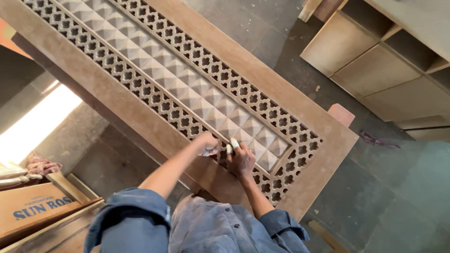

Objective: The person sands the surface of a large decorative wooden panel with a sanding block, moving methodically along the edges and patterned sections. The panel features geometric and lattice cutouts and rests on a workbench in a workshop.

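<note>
Both hands are working the carved wooden panel (187, 89) near its lower corner, the left hand (206, 143) pinching a small scrap of sandpaper (212, 151) against the lattice while the right hand (241, 161), fingertips taped, is lying flat and empty alongside, seemingly steadying the smoothing.

A blue-grey work shirt (211, 229) of denim-like cloth is worn, faded and dusted pale in patches across the front. Both sleeves are rolled up into thick cuffs above the elbows, the left sleeve (129, 220) showing a darker blue than the shirt front, the right sleeve (281, 227) folded into a neat band. A small dark button can be made out on the shirt front, near the right sleeve. The forearms are left bare below the rolls. On the right hand (241, 161), two fingertips (234, 143) are wrapped in whitish tape or caps. On the left hand (206, 140) no covering can be made out.
</note>
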